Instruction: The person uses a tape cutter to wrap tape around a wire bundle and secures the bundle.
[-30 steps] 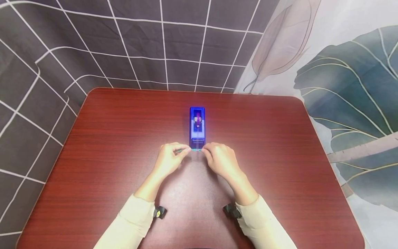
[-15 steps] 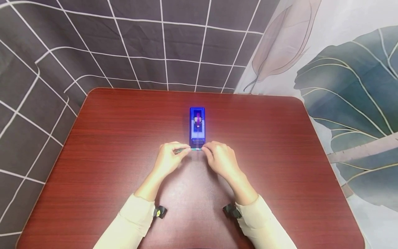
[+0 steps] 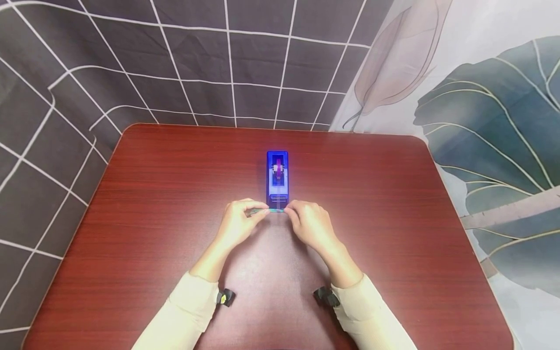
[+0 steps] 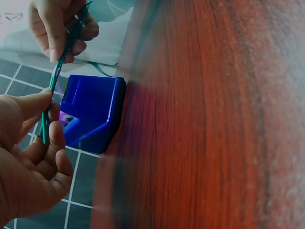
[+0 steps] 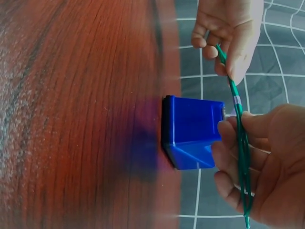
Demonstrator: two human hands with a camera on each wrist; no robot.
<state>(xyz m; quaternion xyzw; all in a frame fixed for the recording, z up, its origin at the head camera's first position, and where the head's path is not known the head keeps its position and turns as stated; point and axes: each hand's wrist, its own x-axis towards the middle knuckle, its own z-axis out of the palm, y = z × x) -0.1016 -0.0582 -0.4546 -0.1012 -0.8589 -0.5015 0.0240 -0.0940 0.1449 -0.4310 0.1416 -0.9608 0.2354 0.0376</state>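
A tape dispenser (image 3: 277,180) of blue plastic, with a purple-looking roll, stands on the table just beyond both hands. My left hand (image 3: 236,221) pinches a thin bundle of glossy green strips (image 5: 243,157) between thumb and fingers. On the other side of the bundle's middle, my right hand (image 3: 309,223) pinches it too. Between the hands, a short pale band that looks like clear tape (image 5: 237,99) lies around the strips. The bundle is held level across the dispenser's near, toothed end. Whether tape still runs from the roll to the bundle is hard to tell.
The reddish-brown wooden table (image 3: 175,175) extends around the hands and dispenser. A dark grid-patterned curtain (image 3: 192,58) hangs behind and to the left, and a leaf-print curtain (image 3: 494,121) on the right. Small dark devices (image 3: 225,298) sit at both cuffs.
Both hands stay in place, still pinching the green bundle at the dispenser's near end. Only tiny shifts of the fingers and the bundle show.
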